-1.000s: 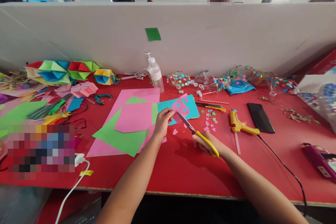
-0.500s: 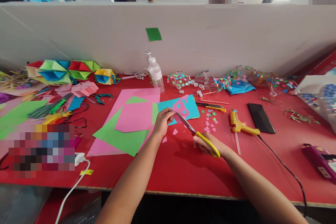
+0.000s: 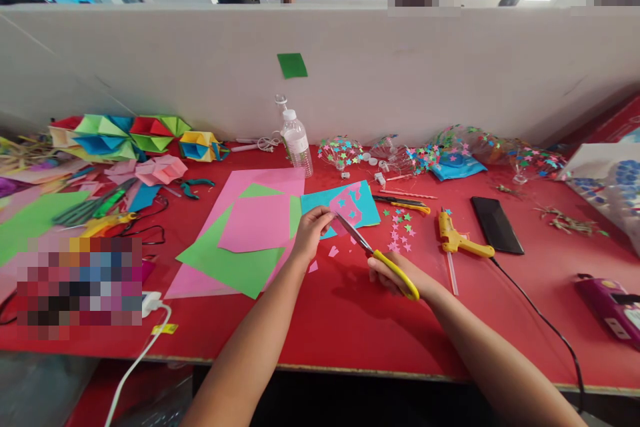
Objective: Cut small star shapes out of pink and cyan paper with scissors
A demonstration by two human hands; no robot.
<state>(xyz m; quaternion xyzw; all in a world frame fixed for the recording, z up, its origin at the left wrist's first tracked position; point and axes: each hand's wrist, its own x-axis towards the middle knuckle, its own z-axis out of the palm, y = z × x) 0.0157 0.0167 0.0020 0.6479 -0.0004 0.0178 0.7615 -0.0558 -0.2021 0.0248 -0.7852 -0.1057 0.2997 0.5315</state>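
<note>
My left hand (image 3: 314,227) is closed in a pinch at the near edge of a pink paper piece (image 3: 354,211) with star-shaped holes. This piece shows over a stack of blue paper (image 3: 371,203). My right hand (image 3: 393,273) grips the yellow handles of a pair of scissors (image 3: 361,241). The blades point up and left, their tips at my left fingertips; whether they bite into paper there is hidden. Small pink scraps (image 3: 333,251) lie on the table below the blades. Cut-out pink and green paper stars (image 3: 400,230) are scattered to the right.
Pink and green sheets (image 3: 255,223) lie left on the red table (image 3: 320,327). A yellow glue gun (image 3: 463,240) with its cord, a black phone (image 3: 497,225) and a cutter knife (image 3: 407,203) are at right. A plastic bottle (image 3: 297,143) stands behind, near star-decorated clear balls (image 3: 341,152).
The pink paper with star holes has shifted and turned slightly to the right. Both hands and the scissors stay almost in place.
</note>
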